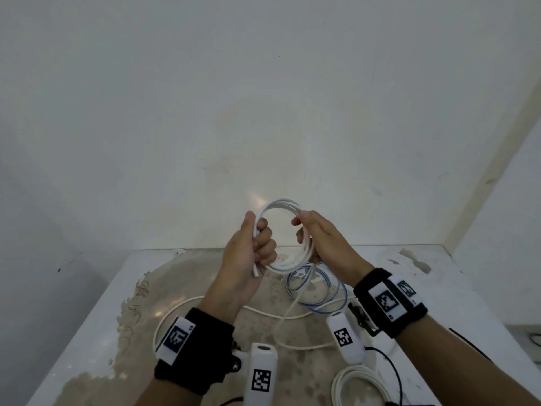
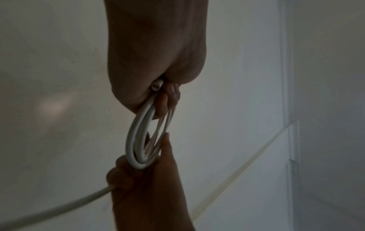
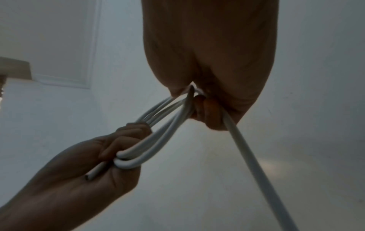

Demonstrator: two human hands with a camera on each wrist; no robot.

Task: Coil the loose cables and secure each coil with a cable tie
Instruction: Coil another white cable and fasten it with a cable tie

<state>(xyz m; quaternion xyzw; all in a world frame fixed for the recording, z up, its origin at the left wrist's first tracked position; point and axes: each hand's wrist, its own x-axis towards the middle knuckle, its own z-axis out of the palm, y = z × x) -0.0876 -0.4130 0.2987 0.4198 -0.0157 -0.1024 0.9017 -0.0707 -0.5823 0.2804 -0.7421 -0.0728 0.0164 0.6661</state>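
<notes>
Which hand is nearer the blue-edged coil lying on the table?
Right. The right hand holds the white coil just above the blue-edged coil; the left hand holds the white coil's opposite side, farther left of it.

Three cable coils point(image 1: 282, 238) (one held), two hands point(image 1: 248, 253).

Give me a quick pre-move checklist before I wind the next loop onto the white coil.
1. Left hand grips the white coil: ok.
2. Right hand grips the coil's opposite side: ok.
3. Cut cable end trapped in the left palm: ok.
4. Loops lying together, not crossed: ok, they run side by side.
5. Loose tail free to feed: cannot tell; it trails over the table near the blue-striped coil.
6. Cable tie within reach: cannot tell; none visible.
</notes>
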